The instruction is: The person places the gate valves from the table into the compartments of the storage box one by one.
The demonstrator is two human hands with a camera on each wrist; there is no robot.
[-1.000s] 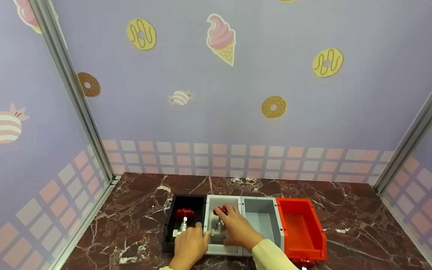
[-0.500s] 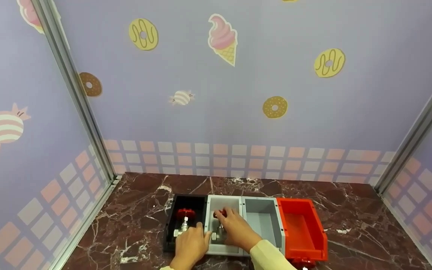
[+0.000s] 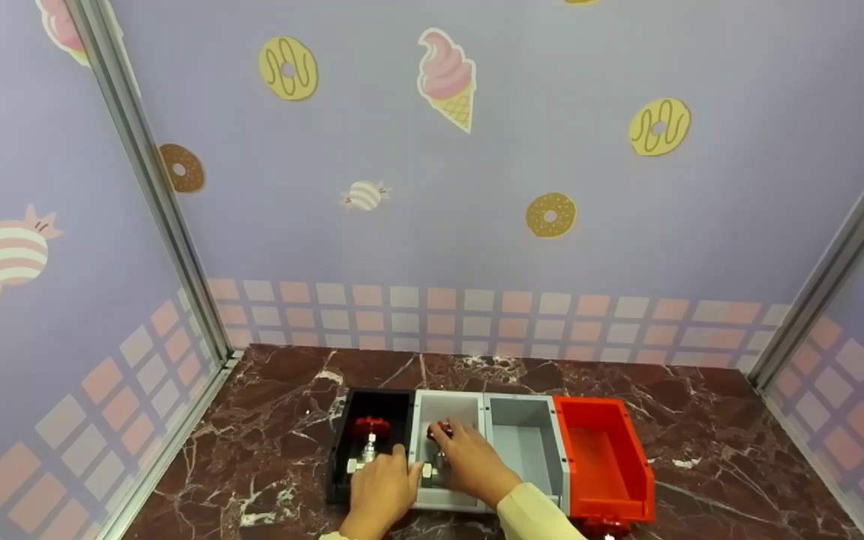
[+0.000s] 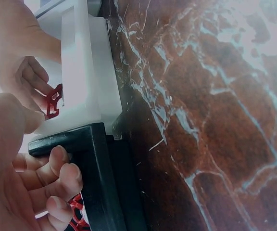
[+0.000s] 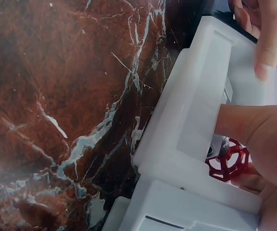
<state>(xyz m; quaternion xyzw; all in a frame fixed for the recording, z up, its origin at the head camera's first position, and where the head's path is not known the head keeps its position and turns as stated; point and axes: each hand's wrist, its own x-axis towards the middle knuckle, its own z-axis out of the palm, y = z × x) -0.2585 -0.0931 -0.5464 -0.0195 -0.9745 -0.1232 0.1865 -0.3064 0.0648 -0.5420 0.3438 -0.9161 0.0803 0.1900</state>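
Note:
My right hand reaches into the white bin, its fingers at the red handwheel of a metal needle valve. In the right wrist view the thumb lies against the valve's body, which it mostly covers. My left hand straddles the edge between the white bin and the black bin. Its thumb hangs on the white bin's side; its fingers, loosely bent, are over the black bin and hold nothing that I can see. Another needle valve with a red handwheel lies in the black bin, partly behind the left hand.
A grey bin and a red bin continue the row to the right. Another red handwheel shows in front of the red bin. The row stands on a dark red marbled table, with patterned walls around it.
The right hand and the handwheel under its fingers have come slightly lower and nearer in the white bin. The left hand stays almost in place.

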